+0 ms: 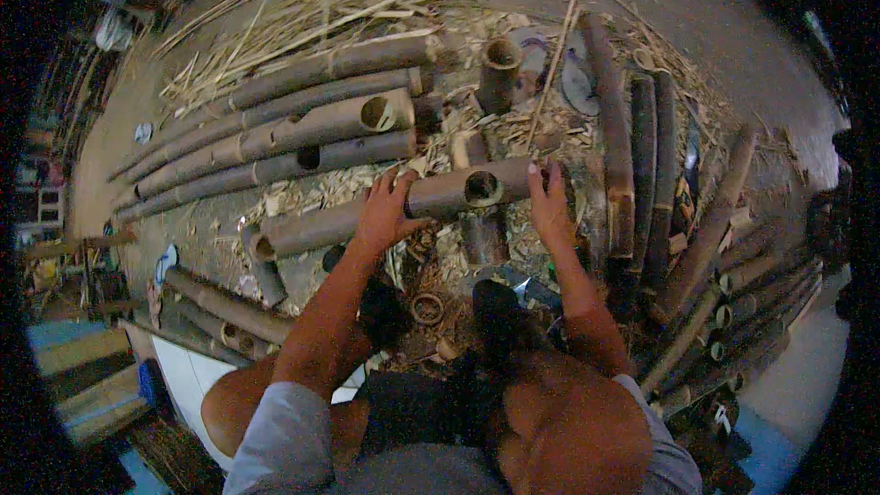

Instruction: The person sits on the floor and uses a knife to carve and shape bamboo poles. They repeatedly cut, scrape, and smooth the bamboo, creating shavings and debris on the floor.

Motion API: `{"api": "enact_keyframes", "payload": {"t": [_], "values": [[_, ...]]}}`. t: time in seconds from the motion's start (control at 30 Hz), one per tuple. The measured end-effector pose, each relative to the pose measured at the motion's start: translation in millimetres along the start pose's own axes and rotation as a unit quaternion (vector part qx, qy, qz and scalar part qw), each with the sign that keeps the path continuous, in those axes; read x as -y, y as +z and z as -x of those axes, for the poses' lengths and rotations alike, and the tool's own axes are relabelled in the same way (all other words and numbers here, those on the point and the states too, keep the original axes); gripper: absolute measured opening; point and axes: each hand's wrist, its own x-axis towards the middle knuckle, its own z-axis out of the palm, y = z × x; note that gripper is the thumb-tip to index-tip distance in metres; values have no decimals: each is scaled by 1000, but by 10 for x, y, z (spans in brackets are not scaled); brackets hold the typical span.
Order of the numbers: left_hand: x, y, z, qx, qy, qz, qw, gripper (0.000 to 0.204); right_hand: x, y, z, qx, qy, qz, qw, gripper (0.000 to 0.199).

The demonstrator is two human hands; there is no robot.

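Both arms reach forward. The left hand [385, 211] wraps its grip over the holed bamboo pole [403, 206]; the right hand [548, 206] presses spread fingers on the pole's end, which they hide.

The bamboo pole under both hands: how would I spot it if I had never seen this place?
Start at the stack of long bamboo poles lying on the shaving-strewn ground. Just nearer the person lies one separate bamboo pole, with the left hand and right hand on it. Unlike most of its neighbours, it has a round hole cut in its side.

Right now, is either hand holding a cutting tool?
No. The left hand and right hand both rest bare on the bamboo pole with a round hole; no tool is in either.
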Motion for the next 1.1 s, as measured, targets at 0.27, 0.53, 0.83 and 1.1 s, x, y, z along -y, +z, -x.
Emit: {"api": "enact_keyframes", "payload": {"t": [0.27, 0.53, 0.83, 1.1], "values": [[-235, -133, -81, 149, 57, 8, 987, 90, -360, 173, 727, 2, -57, -225, 973, 70], [274, 44, -261, 83, -104, 58, 989, 70, -471, 105, 600, 28, 58, -332, 941, 73], [566, 375, -670, 164, 47, 48, 984, 59, -697, 184, 737, -50, -124, -214, 968, 64], [640, -449, -513, -105, 73, -35, 991, 54, -563, 198, 281, 53, -39, -162, 985, 77]]}}
